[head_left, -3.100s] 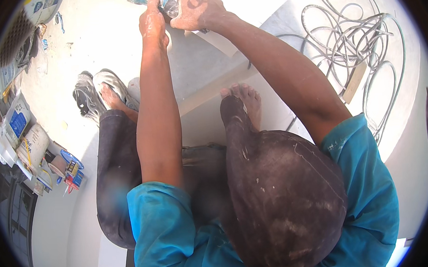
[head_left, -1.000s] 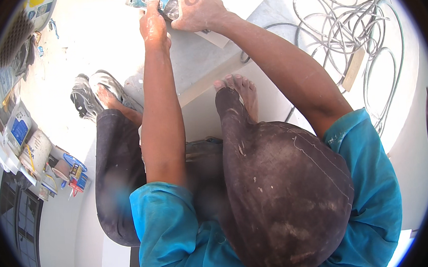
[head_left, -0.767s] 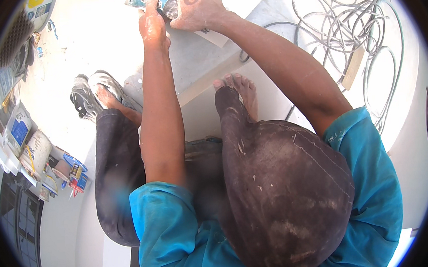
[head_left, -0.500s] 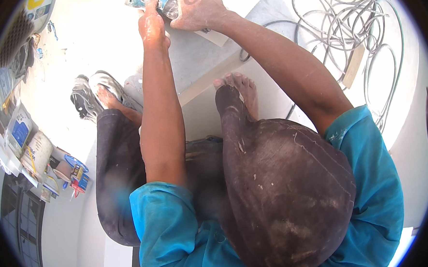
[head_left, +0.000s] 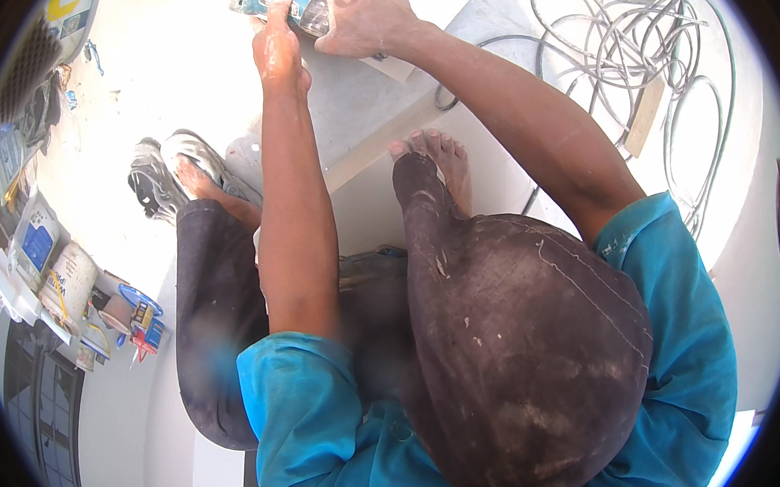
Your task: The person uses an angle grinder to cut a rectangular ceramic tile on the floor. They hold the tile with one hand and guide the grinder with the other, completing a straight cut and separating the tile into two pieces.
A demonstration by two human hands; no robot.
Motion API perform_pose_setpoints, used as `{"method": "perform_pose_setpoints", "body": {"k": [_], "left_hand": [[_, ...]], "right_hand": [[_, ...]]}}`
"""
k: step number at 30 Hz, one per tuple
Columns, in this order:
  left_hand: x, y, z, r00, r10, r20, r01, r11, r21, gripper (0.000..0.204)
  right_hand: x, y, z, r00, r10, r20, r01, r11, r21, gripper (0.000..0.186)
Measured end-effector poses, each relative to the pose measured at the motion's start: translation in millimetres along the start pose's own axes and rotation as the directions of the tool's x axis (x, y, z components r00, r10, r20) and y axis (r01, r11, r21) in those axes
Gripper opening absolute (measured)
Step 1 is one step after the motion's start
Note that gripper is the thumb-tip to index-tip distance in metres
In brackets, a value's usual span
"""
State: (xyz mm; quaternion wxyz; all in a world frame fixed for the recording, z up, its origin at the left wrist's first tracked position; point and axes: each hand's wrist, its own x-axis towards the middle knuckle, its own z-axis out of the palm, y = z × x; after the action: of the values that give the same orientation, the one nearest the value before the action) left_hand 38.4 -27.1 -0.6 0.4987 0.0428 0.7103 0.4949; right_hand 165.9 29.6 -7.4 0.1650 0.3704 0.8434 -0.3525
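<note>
Holding the tool (head_left: 309,10) ahead of the bare foot (head_left: 450,174), left hand (head_left: 278,48) and right hand (head_left: 366,21) each wrap a grip around it, presumably for steadiness. Cable (head_left: 637,67) lies loosely looped right of the foot, likely leaving slack.

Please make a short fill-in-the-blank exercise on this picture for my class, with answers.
1. The left hand and right hand hold one blue tool near the picture's ____ edge.
2. The tangled cable lies on the picture's ____ side.
3. The right foot is ____, without a shoe.

Answers: top; right; bare.
</note>
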Motion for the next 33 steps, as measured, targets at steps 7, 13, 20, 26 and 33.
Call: {"method": "perform_pose_setpoints", "body": {"k": [7, 13, 20, 26, 33], "left_hand": [[-6.3, -1.7, 3.3, 0.999, 0.042, 0.014, -0.042, 0.999, -0.028, 0.076], [-10.3, 0.3, 3.5, 0.999, 0.026, 0.019, -0.025, 0.999, -0.024, 0.078], [-13.0, -2.1, 6.6, 0.997, 0.081, -0.016, -0.081, 0.997, -0.018, 0.077], [-15.8, 0.7, 5.8, 0.999, 0.035, 0.005, -0.035, 0.999, 0.002, 0.080], [-16.5, -3.4, 6.9, 0.996, 0.091, 0.003, -0.091, 0.996, -0.021, 0.079]], "right_hand": [[-8.1, -1.1, -12.9, 0.995, 0.045, 0.087, -0.045, 0.999, -0.002, 0.056], [-15.9, -5.8, -15.1, 0.982, 0.175, -0.071, -0.163, 0.975, 0.149, 0.067], [-19.6, -5.8, -15.5, 0.979, 0.189, -0.072, -0.176, 0.972, 0.154, 0.067], [-20.3, -4.1, -16.5, 0.982, 0.182, -0.051, -0.172, 0.973, 0.156, 0.065], [-19.6, -2.6, -18.4, 0.992, 0.107, 0.066, -0.114, 0.985, 0.127, 0.053]]}}
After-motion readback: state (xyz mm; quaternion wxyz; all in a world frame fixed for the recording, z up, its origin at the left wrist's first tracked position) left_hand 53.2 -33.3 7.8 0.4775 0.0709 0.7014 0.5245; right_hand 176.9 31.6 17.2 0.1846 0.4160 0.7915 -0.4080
